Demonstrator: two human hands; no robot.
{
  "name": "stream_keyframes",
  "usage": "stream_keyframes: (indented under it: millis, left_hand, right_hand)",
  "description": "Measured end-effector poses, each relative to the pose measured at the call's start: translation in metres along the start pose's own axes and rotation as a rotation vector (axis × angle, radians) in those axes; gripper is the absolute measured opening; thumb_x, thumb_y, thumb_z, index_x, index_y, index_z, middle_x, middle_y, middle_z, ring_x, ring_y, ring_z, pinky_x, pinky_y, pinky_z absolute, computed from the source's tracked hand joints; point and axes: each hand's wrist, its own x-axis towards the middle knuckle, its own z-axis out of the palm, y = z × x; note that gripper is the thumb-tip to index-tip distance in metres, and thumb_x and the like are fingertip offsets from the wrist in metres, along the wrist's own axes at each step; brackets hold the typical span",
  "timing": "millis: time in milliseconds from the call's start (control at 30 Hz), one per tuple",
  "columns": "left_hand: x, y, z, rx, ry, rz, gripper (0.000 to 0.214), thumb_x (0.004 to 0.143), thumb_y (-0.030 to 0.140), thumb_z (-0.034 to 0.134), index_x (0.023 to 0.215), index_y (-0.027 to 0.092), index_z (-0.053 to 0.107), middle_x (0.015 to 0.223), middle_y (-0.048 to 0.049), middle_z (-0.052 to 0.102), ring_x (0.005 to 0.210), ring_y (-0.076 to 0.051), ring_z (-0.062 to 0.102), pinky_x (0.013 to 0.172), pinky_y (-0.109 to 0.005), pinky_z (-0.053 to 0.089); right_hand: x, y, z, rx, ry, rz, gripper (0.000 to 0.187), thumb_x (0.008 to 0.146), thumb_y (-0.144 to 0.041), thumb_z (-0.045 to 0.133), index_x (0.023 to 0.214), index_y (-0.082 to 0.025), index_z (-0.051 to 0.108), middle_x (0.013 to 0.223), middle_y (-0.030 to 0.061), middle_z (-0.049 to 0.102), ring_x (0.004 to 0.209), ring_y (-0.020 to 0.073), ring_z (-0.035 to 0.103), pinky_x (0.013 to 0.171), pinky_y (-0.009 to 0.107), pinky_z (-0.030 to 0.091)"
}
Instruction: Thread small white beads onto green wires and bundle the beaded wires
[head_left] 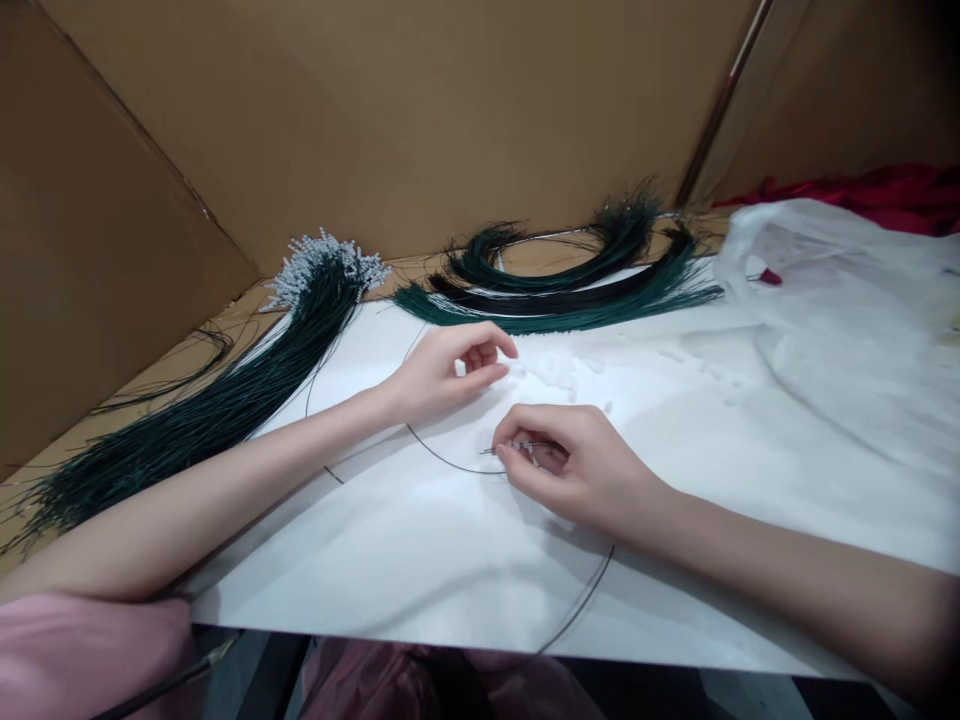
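My right hand (574,460) is closed in a pinch around thin dark wires (450,464), with small white beads showing between its fingers. One wire curves left from the pinch, and another part hangs past the table's front edge. Above and to the left, my left hand (454,370) has its fingers curled, thumb and index tips close together. Whatever lies between those tips is too small to make out. Small white pieces (551,372) are scattered on the white tabletop (360,560) just beyond both hands.
A thick bundle of dark green wires (247,400) with white beaded tips lies left, beyond my left forearm. Loose bundles of green and black wires (555,312) curve along the back. Clear plastic sheeting (847,300) and red cloth (862,200) lie right. Brown cardboard walls (420,120) enclose the back.
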Motion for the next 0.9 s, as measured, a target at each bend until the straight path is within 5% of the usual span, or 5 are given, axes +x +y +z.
stream_keyframes:
  millis: [133,567,733,900]
  left_hand:
    - [0.027,-0.018,0.006,0.255,-0.039,0.108,0.012,0.085,0.016,0.060,0.094,0.016,0.067,0.085,-0.0037,0.058,0.075,-0.014,0.055,0.068,-0.025,0.042]
    - [0.047,-0.020,0.001,0.260,-0.072,0.155,0.007,0.084,0.012,0.061,0.080,0.015,0.067,0.084,-0.0040,0.061,0.073,-0.014,0.056,0.068,-0.027,0.043]
    - [0.078,0.048,-0.020,0.034,0.114,0.219,0.011,0.088,0.024,0.062,0.090,0.015,0.066,0.086,-0.0009,0.065,0.081,-0.014,0.066,0.074,-0.027,0.051]
    - [0.130,0.141,0.020,0.015,0.148,0.178,0.025,0.091,0.027,0.050,0.095,0.011,0.070,0.084,-0.0003,0.065,0.087,-0.018,0.072,0.056,-0.016,0.041]
  right_hand:
    - [-0.001,0.000,0.001,0.004,-0.014,0.004,0.009,0.079,-0.013,0.056,0.073,-0.016,0.063,0.055,-0.0055,0.047,0.048,0.0063,0.036,0.051,0.021,0.031]
    - [-0.001,-0.001,0.000,0.020,-0.028,0.007,0.009,0.078,-0.012,0.056,0.074,-0.015,0.063,0.059,-0.0039,0.053,0.051,0.0063,0.039,0.052,0.020,0.033]
    - [-0.002,0.000,0.000,0.066,-0.054,0.019,0.007,0.077,-0.013,0.057,0.075,-0.015,0.063,0.063,-0.0023,0.057,0.053,0.0067,0.042,0.052,0.020,0.033]
    - [-0.001,0.003,0.001,0.063,-0.022,0.023,0.007,0.078,-0.015,0.057,0.074,-0.016,0.063,0.061,-0.0028,0.055,0.052,0.0067,0.040,0.051,0.020,0.032]
